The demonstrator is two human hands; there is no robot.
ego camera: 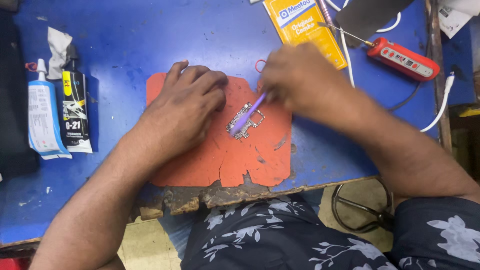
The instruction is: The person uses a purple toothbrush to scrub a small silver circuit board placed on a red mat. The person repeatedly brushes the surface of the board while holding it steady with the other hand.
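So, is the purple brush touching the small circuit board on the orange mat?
Touching. The head view shows the purple brush tip lying directly on the circuit board, no gap visible.

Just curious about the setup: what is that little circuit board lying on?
The circuit board lies on a worn orange mat, which sits on the blue table. The table under the mat is covered; a purple brush crosses the board's top.

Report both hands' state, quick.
Left hand: curled, empty, resting on orange mat.
Right hand: closed on purple brush over small circuit board.
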